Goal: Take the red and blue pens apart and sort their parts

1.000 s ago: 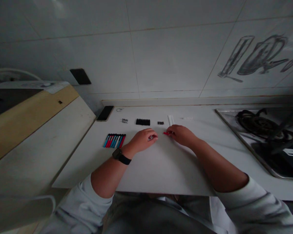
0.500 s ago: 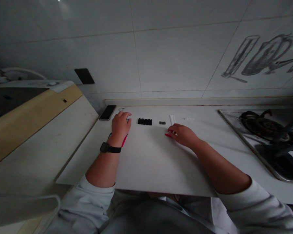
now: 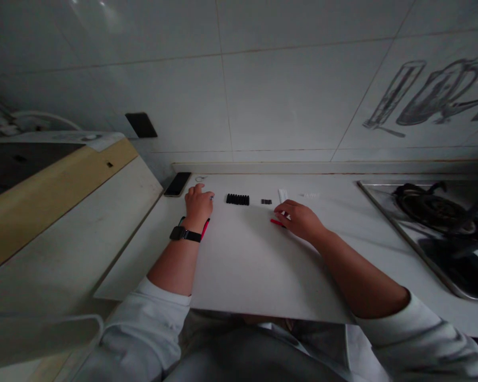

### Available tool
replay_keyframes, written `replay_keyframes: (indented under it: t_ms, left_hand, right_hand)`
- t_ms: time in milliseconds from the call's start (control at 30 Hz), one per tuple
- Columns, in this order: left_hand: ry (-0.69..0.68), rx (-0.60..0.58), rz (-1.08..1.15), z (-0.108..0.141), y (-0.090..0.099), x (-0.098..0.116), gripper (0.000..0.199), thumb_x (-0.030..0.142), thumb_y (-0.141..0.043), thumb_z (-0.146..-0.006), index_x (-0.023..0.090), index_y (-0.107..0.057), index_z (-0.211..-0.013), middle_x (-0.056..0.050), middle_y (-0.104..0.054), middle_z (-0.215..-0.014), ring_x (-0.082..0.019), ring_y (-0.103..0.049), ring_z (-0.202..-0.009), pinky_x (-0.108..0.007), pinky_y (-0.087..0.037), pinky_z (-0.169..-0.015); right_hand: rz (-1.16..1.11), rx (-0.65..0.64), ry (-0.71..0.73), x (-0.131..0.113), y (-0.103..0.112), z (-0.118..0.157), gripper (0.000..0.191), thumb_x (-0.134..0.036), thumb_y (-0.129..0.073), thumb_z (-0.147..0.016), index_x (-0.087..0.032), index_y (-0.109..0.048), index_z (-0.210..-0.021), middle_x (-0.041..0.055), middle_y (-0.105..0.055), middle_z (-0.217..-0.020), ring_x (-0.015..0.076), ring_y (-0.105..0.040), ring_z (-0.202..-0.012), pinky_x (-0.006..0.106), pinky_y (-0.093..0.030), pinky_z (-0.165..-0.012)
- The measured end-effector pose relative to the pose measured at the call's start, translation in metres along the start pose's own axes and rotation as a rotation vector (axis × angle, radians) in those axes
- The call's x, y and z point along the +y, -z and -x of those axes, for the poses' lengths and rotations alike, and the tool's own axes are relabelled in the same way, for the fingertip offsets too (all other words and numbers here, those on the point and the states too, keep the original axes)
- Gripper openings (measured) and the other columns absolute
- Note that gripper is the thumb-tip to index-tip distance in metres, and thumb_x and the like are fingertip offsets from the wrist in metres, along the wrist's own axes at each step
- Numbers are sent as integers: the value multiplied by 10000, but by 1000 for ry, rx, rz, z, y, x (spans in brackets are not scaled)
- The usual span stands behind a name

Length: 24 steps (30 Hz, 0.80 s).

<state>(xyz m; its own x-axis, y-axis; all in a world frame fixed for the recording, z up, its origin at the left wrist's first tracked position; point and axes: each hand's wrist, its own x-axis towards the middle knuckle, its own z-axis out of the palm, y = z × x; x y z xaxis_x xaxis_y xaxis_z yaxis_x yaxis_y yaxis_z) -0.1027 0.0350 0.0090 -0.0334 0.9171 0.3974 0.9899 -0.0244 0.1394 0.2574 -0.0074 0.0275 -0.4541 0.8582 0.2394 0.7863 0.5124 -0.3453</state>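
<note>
On the left of the white worktop (image 3: 242, 254), my left hand (image 3: 198, 206) reaches palm down with bent fingers. A small shiny metal piece (image 3: 212, 198) shows at its thumb side, seemingly pinched. Beneath that wrist, which wears a black watch, a red-handled tool (image 3: 205, 228) lies partly hidden. My right hand (image 3: 300, 218) rests further right, its fingers curled over a thin red and black stick-like thing (image 3: 278, 223) whose red end sticks out leftward. Between the hands are a row of black cylindrical pieces (image 3: 238, 199) and a few small dark pieces (image 3: 266, 201).
White strips (image 3: 282, 195) and small clear pieces (image 3: 310, 195) lie behind my right hand. A phone (image 3: 177, 184) and a thin ring (image 3: 200, 179) lie at the back left. A gas hob (image 3: 426, 233) borders the right side; a white panel (image 3: 115, 212) stands at left.
My left hand has turned slightly and its thumb and fingers have drawn closer together around the small metal piece. My right hand stays nearly still. The view has shifted slightly.
</note>
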Motion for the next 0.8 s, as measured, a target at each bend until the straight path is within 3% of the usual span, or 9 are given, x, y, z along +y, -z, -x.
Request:
replay_keyframes:
  t_ms: [233, 367, 500, 600, 700, 800]
  left_hand:
    - [14, 3, 45, -4, 2, 1, 150, 210, -672, -897, 235, -818, -918, -124, -608, -1334, -363, -506, -1220, -495, -443, -1000]
    - [-134, 0, 277, 0, 10, 22, 100, 274, -691, -928, 215, -770, -941, -110, -675, -1107, -291, -595, -1091, -429, -469, -979]
    - [-277, -202, 654, 16, 7, 54, 107, 296, -651, -967, 214, -721, -965, -33, -726, -915, -191, -659, -847, -323, -510, -815]
    - [-297, -314, 770, 26, -2, 67, 89, 281, -666, -950, 211, -720, -953, -23, -745, -888, -176, -674, -804, -296, -512, -761]
    - [-261, -285, 786, 28, -10, 68, 71, 257, -676, -937, 214, -725, -966, -28, -761, -921, -179, -690, -821, -298, -521, -774]
    - [-214, -198, 771, 24, -15, 64, 76, 241, -671, -937, 222, -725, -988, -31, -767, -953, -184, -699, -844, -304, -526, -795]
  right_hand:
    - [16, 21, 40, 0, 0, -1, 213, -248, -552, -1015, -207, -753, -1074, 83, -733, -1091, 191, -682, -879, 295, -482, -800]
    - [-2, 56, 52, -1, -1, -1, 215, -243, -555, -1012, -208, -760, -1066, 85, -737, -1083, 204, -688, -901, 309, -499, -815]
    - [-26, 108, 83, -1, -4, -4, 217, -240, -571, -1001, -205, -757, -1106, 90, -735, -1116, 221, -692, -954, 332, -521, -867]
    - [5, 118, 142, -1, -7, -15, 245, -219, -590, -984, -193, -754, -1164, 109, -725, -1185, 239, -680, -1045, 360, -519, -956]
    - [106, 56, 180, -3, -9, -34, 299, -249, -607, -988, -195, -743, -1249, 126, -710, -1230, 263, -648, -1125, 409, -474, -1052]
    - [207, -36, 155, -8, -15, -58, 354, -280, -626, -984, -222, -728, -1318, 133, -684, -1284, 286, -622, -1148, 429, -466, -1037]
